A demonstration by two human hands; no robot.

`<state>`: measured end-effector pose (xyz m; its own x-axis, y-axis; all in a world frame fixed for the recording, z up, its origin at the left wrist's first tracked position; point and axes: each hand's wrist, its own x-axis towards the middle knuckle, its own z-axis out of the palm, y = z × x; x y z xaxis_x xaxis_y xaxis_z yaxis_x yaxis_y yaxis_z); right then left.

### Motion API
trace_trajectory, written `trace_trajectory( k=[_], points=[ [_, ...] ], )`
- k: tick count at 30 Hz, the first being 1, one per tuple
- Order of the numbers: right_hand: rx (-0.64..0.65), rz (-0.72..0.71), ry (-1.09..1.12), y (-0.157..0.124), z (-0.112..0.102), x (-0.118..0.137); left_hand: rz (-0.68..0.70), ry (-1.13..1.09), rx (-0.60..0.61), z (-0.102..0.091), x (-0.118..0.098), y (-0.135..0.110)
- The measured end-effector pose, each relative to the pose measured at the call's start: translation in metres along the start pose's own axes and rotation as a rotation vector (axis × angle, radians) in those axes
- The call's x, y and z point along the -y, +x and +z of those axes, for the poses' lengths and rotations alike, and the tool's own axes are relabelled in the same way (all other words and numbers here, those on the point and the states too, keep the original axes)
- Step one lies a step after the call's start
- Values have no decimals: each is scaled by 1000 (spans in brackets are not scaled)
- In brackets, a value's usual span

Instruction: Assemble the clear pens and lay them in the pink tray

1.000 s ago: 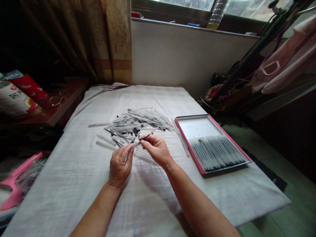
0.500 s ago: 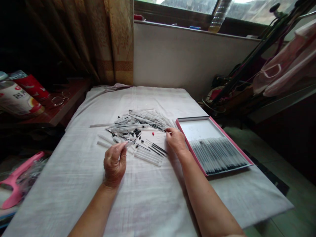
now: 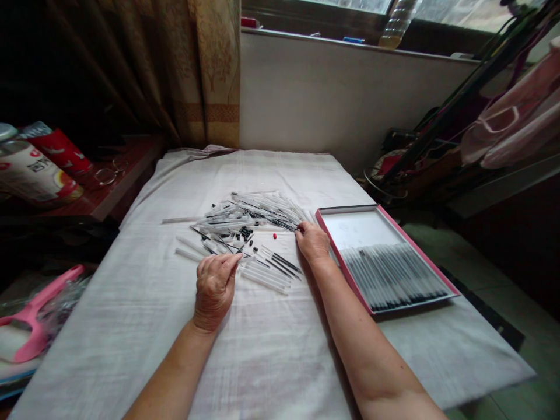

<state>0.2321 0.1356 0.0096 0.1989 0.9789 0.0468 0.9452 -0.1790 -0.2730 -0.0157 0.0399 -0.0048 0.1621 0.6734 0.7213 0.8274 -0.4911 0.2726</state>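
My left hand (image 3: 215,289) is closed in a pinch at the near side of the pile, on what looks like a clear pen barrel, mostly hidden by the fingers. At the pile's right edge, my right hand (image 3: 313,240) pinches the end of a dark pen refill. The pile (image 3: 262,210) mixes clear barrels and thin black refills. Small black caps (image 3: 245,233) lie in its middle, with one red piece (image 3: 275,236) to their right. Between my hands are several black-filled refills (image 3: 282,263) and a row of clear barrels (image 3: 266,276).
A pink-edged box (image 3: 350,221) right of my right hand holds a row of assembled pens (image 3: 396,277). White cloth (image 3: 262,350) covers the table. A side table with a jar (image 3: 35,169) and glasses (image 3: 109,174) stands left; a pink-handled item (image 3: 41,315) sits lower left.
My left hand has moved slightly right and turned, so its clear piece shows less. My right hand stays at the refill ends. The whole view has shifted a little.
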Motion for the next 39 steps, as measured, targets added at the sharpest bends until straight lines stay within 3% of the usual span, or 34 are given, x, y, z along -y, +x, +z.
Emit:
trace_trajectory(
  k=[6,12,16,19,22,26,39],
  points=[
    [1,-28,68,-3,-1,-1,7,-35,20,0,2,-3],
    [-88,-61,408,-32,4,-12,24,-32,21,3,2,-4],
    [-12,-187,774,-70,7,0,24,-37,47,4,0,-5],
    [41,-311,922,-91,8,15,36,-36,68,4,-1,-6],
    [109,-293,1011,-100,10,25,45,-36,84,3,-3,-5],
    [148,-225,1076,-101,14,29,57,-38,91,3,-5,-4],
    [112,-301,1074,-103,13,31,91,-20,103,3,-8,-3]
  ],
)
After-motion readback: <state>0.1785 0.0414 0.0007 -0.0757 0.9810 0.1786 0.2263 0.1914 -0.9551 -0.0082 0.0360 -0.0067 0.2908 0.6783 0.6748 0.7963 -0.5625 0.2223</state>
